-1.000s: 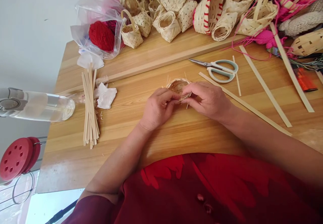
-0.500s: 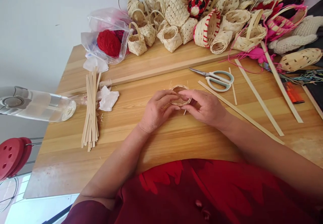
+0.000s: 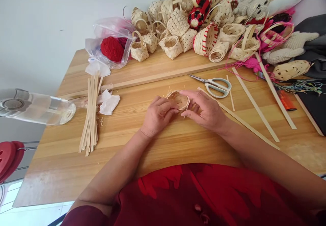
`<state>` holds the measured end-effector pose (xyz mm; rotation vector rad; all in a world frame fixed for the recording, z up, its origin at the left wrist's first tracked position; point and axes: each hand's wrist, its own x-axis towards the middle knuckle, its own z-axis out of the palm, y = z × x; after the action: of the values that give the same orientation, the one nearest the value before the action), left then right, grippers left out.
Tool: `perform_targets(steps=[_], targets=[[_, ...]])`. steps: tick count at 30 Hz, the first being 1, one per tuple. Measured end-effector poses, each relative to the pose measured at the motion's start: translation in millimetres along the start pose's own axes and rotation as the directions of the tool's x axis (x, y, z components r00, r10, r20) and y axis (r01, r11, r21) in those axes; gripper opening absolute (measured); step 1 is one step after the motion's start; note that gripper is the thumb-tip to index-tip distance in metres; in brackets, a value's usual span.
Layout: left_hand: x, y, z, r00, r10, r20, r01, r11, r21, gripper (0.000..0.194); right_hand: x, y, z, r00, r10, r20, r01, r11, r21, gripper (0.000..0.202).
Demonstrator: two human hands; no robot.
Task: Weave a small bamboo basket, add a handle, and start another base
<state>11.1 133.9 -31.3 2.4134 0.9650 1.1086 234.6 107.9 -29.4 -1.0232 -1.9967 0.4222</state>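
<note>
A small round woven basket (image 3: 180, 100) is held above the wooden table, its opening facing up and short strip ends sticking out at its rim. My left hand (image 3: 160, 113) pinches the near left side of the rim. My right hand (image 3: 205, 110) curves around the basket's right side, thumb below and fingers on the far rim. Scissors (image 3: 215, 86) lie slightly open beyond my right hand. Long flat strips (image 3: 254, 104) rest to the right.
Many woven baskets (image 3: 178, 22) are piled at the back. Bundled strips (image 3: 90, 117), a white tissue (image 3: 109, 102) and a clear bottle (image 3: 38, 106) are on the left. Red yarn (image 3: 112, 49) sits in a plastic bag. An orange lighter (image 3: 286, 100) lies at the right.
The basket has shifted slightly left and its inside shows more. My right hand has loosened, with its fingers and thumb wider apart. The view has moved a little.
</note>
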Motion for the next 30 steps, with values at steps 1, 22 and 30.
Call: perform_targets(steps=[1, 22, 30], targets=[[-1, -2, 0.2, 1.0, 0.006, -0.008, -0.006, 1.0, 0.024, 0.013, 0, 1, -1, 1.0, 0.0, -0.01, 0.0, 1.0, 0.002, 0.053], [-1, -8, -3.0, 0.993, 0.112, 0.037, -0.108, 0.99, -0.089, 0.018, 3, 5, 4, 0.985, -0.136, 0.102, 0.144, 0.987, -0.071, 0.021], [3, -4, -2.8, 0.99, 0.139, 0.011, -0.139, 0.99, -0.017, 0.027, 6, 7, 0, 0.979, -0.147, 0.141, 0.159, 0.984, -0.079, 0.013]])
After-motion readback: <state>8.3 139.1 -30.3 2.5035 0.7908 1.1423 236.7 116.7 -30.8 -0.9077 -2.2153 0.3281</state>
